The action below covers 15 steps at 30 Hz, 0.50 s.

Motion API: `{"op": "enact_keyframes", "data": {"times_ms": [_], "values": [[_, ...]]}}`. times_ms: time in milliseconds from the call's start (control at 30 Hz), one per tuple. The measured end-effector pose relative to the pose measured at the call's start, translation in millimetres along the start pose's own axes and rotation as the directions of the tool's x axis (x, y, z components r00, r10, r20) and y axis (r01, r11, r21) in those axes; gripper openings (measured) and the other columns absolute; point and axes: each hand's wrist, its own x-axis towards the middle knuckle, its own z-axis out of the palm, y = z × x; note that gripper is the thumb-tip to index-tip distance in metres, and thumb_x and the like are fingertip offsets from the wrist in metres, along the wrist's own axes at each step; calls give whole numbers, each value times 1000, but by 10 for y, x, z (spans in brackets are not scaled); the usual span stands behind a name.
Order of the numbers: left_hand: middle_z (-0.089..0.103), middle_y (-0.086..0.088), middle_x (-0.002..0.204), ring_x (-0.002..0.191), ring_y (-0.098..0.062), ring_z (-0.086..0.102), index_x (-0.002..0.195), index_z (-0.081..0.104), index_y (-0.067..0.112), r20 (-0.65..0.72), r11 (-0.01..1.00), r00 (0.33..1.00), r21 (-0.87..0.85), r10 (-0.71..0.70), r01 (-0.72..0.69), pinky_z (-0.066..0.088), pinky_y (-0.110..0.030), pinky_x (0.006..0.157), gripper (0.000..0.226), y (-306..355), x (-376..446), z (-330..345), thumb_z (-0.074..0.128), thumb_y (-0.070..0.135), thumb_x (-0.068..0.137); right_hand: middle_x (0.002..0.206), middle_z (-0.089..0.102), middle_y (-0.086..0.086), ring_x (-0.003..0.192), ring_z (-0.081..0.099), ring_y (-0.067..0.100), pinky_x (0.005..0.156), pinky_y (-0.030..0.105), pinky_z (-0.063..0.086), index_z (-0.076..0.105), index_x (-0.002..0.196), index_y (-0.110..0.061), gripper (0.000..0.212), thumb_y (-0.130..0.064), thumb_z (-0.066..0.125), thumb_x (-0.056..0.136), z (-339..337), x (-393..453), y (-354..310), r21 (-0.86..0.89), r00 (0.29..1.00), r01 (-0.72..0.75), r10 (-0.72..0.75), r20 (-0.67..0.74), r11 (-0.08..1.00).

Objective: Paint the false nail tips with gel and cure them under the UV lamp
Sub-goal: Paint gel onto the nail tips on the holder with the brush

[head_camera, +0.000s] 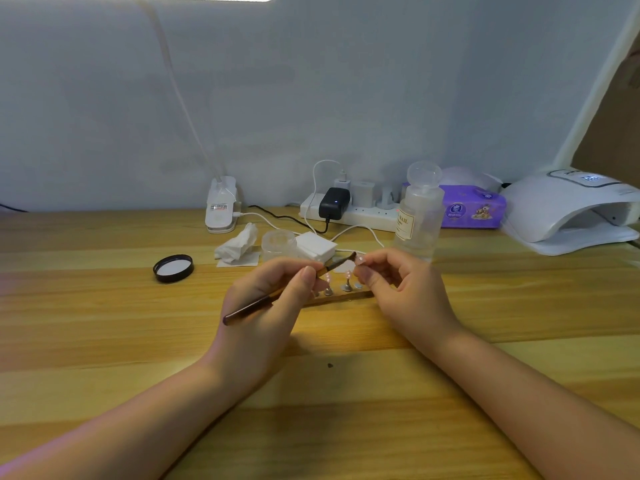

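My left hand grips a thin dark gel brush, its bristle tip pointing right and touching a small pale pink false nail tip. My right hand pinches that nail tip on its small stand between thumb and forefinger. Just below my fingers lies a wooden holder base with other pink nail tips standing on metal pegs. The white UV lamp sits at the far right of the table with its opening facing me.
A black jar lid lies to the left. Behind the hands are a crumpled tissue, a clear jar, a stack of white pads, a clear bottle, a power strip and a purple tissue pack.
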Motion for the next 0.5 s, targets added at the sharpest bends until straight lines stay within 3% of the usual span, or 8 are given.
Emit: {"op": "enact_keyframes", "data": {"times_ms": [200,400,500], "values": [[75,1,93,87,-11,70,102,70,27,-33,999,999,35,9,-8,54,-19,74,15,-26,-1,2,62,29,90,85,72,1,82,68,15,78,33,56,70,91,-20,10,-11,67,86,-6,-8,-7,84,999,-33,31,26,996],[75,1,93,91,-12,71,103,72,23,39,1000,999,17,20,-21,54,-18,77,22,-5,-26,10,60,33,88,84,72,-1,80,67,11,75,28,56,69,92,-22,13,-11,67,86,-12,-12,-21,69,999,-33,31,27,997],[76,1,91,91,-13,72,101,74,29,58,1000,998,-5,14,-14,54,-20,78,21,2,-39,3,60,35,88,82,71,-3,78,66,10,72,22,55,68,91,-24,16,-9,66,86,-15,-12,-23,61,999,-29,28,15,998]]}}
